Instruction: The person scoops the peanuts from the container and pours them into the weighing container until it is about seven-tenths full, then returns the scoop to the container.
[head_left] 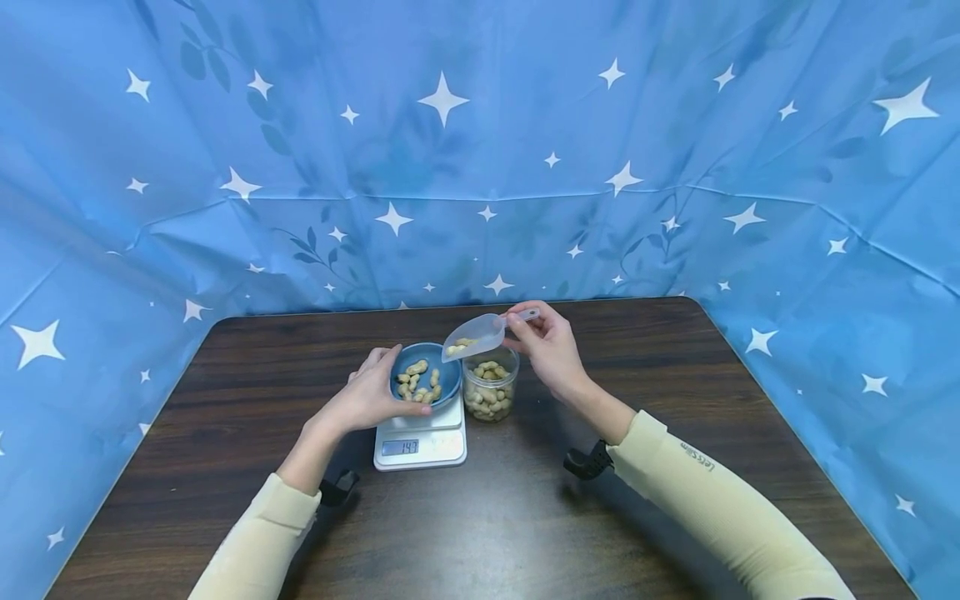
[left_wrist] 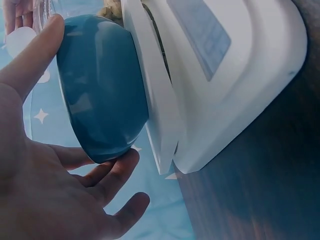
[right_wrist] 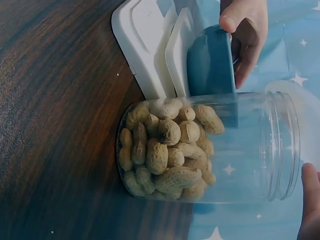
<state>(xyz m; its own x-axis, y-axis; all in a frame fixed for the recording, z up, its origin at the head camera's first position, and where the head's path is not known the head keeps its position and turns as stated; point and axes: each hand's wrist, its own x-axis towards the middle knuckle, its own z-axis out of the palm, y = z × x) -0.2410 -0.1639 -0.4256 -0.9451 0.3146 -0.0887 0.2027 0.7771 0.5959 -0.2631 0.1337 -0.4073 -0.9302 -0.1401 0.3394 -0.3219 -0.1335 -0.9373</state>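
Observation:
A blue bowl (head_left: 454,385) with several peanuts in it stands on a white kitchen scale (head_left: 435,457). My left hand (head_left: 372,390) holds the bowl by its sides, thumb at the near rim and fingers round the far left; the left wrist view shows the bowl's outer wall (left_wrist: 102,85). My right hand (head_left: 550,346) pinches the handle of a translucent scoop (head_left: 483,331), which carries a few peanuts (head_left: 461,345). The scoop is over the clear jar (head_left: 498,365), its tip near the bowl's right rim. Peanuts (right_wrist: 170,155) fill the jar's lower part.
The jar stands on the dark wooden table (head_left: 510,517), right beside the scale. On the scale's display (head_left: 400,447) the digits look like 147. A blue curtain with white stars (head_left: 480,150) hangs behind the table.

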